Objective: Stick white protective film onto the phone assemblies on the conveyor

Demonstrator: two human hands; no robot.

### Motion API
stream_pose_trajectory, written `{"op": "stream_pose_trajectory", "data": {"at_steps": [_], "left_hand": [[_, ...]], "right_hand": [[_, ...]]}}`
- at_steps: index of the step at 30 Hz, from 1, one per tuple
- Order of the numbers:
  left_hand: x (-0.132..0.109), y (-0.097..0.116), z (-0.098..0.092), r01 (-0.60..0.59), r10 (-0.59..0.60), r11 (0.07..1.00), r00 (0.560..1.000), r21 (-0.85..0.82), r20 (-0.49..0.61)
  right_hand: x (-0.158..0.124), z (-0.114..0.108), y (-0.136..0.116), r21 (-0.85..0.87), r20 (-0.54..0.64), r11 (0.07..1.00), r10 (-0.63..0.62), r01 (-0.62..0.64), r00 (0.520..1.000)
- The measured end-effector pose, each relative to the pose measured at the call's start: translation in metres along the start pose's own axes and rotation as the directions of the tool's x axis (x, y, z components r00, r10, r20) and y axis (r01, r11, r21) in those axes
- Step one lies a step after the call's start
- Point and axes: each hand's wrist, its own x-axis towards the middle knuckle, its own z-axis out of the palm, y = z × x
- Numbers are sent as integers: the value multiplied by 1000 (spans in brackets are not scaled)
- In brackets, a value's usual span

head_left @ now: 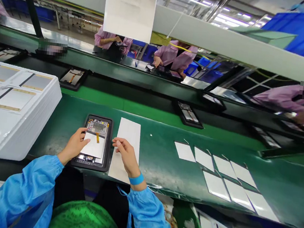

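In front of me an opened tablet (106,149) lies in a black tray (106,165), its circuit board and orange ribbon cable exposed. A flat white battery (92,149) rests inside it, over the tablet's middle. My left hand (74,144) is at the battery's left edge, thumb on its face and fingers curled by the rim. Just right of the tray, my right hand (126,156) hovers over a white sheet (129,129) with its fingertips pinched together. Whether anything small is between those fingertips is too fine to see.
Several white batteries (216,185) lie in rows at right. Stacked white plastic trays (45,97) stand at left, with batteries in the top one. Beyond, a green conveyor (147,108) carries tablets in black trays (189,115). Co-workers in pink sleeves (175,56) sit across.
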Motion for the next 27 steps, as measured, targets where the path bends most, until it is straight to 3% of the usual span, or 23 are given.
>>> {"op": "stream_pose_trajectory", "data": {"at_steps": [7, 18, 22, 27], "left_hand": [[1, -1, 0, -24, 24, 999, 1000, 30, -1], [4, -5, -1, -57, 58, 995, 998, 85, -18], [5, -7, -2, -58, 60, 990, 998, 127, -12], [7, -11, -2, -76, 83, 977, 996, 201, -24]], "right_hand": [[-1, 4, 6, -26, 46, 1000, -12, 13, 999], [-5, 12, -2, -347, 39, 925, -153, 157, 987], [-7, 17, -4, -427, 150, 859, -243, 284, 959], [-8, 22, -3, -496, 341, 739, -317, 456, 885]]}}
